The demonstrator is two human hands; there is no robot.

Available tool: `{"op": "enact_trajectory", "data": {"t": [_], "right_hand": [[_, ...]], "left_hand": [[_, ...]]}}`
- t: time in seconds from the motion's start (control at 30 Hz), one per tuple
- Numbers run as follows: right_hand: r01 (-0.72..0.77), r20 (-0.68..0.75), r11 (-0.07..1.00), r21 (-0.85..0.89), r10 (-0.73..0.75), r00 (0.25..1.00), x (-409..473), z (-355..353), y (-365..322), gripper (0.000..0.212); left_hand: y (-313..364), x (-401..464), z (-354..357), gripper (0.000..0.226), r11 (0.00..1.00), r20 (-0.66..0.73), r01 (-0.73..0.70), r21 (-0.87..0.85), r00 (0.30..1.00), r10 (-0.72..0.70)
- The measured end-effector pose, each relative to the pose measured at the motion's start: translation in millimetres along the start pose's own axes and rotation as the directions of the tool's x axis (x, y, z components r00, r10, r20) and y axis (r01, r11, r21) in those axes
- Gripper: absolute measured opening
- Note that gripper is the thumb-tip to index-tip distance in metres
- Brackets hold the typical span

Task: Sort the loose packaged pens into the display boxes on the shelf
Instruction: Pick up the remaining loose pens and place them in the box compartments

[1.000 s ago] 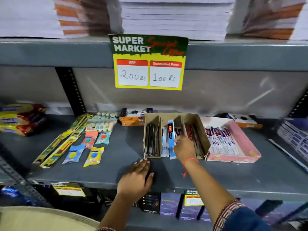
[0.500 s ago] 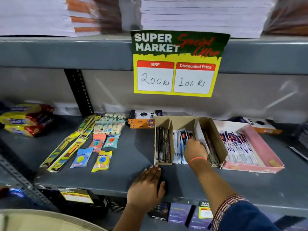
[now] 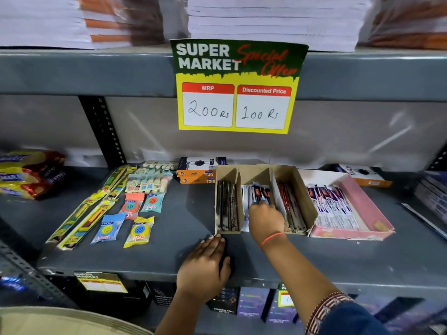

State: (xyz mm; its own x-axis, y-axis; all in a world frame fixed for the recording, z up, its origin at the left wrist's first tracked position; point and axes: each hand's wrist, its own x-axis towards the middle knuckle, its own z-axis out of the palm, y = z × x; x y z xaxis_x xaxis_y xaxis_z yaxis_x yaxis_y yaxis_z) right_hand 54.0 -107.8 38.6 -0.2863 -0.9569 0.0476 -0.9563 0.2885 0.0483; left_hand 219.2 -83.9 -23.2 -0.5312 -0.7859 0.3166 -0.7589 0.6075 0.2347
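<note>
A brown cardboard display box [image 3: 305, 189] with three compartments stands on the grey shelf [image 3: 183, 213]. Black packaged pens [image 3: 226, 204] fill its left slot, blue-and-white packaged pens [image 3: 257, 191] the middle one, red ones [image 3: 290, 206] the right one. My right hand [image 3: 266, 218] reaches into the middle slot, its fingers curled on a blue packaged pen. My left hand [image 3: 205, 267] lies flat on the shelf, fingertips at the box's front left corner, holding nothing. Beside the brown box, a pink display box [image 3: 365, 209] holds purple-and-white packaged pens [image 3: 331, 204].
Eraser packets [image 3: 139, 232] and long yellow-green packs [image 3: 82, 213] lie on the shelf's left part. Orange Trio boxes [image 3: 197, 176] stand at the back, another [image 3: 362, 176] behind the pink box. Snack packets [image 3: 26, 175] lie far left. A price sign [image 3: 235, 88] hangs from the upper shelf.
The view has shifted and drawn closer to the shelf. My right hand has pushed deeper into the middle slot, laying the blue pen down among the others. My left hand has stayed on the shelf.
</note>
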Motion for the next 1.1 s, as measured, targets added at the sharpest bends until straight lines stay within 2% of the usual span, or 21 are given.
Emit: {"op": "enact_trajectory", "data": {"t": [0.3,0.37,0.43,0.5,0.57,0.7,0.8,0.9,1.0,1.1], "right_hand": [[0.111,-0.135,0.993,0.041,-0.105,0.985,-23,-9,27,0.034],[0.115,-0.194,0.991,0.067,-0.1,0.976,-26,-17,38,0.036],[0.1,-0.32,0.993,0.064,-0.075,0.944,-31,-29,52,0.032],[0.054,-0.364,0.995,0.078,-0.022,0.931,-37,-39,70,0.028],[0.021,-0.349,0.991,0.131,0.026,0.937,-41,-40,92,0.024],[-0.094,-0.416,0.988,0.122,0.137,0.899,-47,-37,142,0.031],[-0.157,-0.369,0.969,0.19,0.219,0.903,-50,-27,181,0.036],[-0.283,-0.306,0.923,0.26,0.356,0.883,-51,-13,223,0.038],[-0.419,-0.196,0.881,0.222,0.461,0.866,-52,4,268,0.036],[-0.527,-0.129,0.839,0.136,0.542,0.83,-57,16,305,0.031]], "left_hand": [[16,2,15,0.039,0.999,-0.003,0.041,0.0,0.999,-0.041],[35,6,18,0.044,1.0,0.052,0.006,-0.019,0.999,-0.005],[53,11,29,0.049,0.997,0.087,-0.048,-0.058,0.995,0.053],[72,18,38,0.05,0.994,0.109,-0.076,-0.082,0.99,0.085],[94,24,44,0.049,0.988,0.121,-0.115,-0.1,0.984,0.127],[135,36,54,0.048,0.968,0.134,-0.214,-0.134,0.964,0.231],[162,48,64,0.048,0.95,0.169,-0.27,-0.155,0.94,0.295],[189,63,72,0.05,0.948,0.211,-0.29,-0.133,0.926,0.313],[196,71,80,0.053,0.96,0.274,-0.258,-0.109,0.92,0.279],[195,71,82,0.054,0.962,0.275,-0.257,-0.097,0.922,0.274]]}}
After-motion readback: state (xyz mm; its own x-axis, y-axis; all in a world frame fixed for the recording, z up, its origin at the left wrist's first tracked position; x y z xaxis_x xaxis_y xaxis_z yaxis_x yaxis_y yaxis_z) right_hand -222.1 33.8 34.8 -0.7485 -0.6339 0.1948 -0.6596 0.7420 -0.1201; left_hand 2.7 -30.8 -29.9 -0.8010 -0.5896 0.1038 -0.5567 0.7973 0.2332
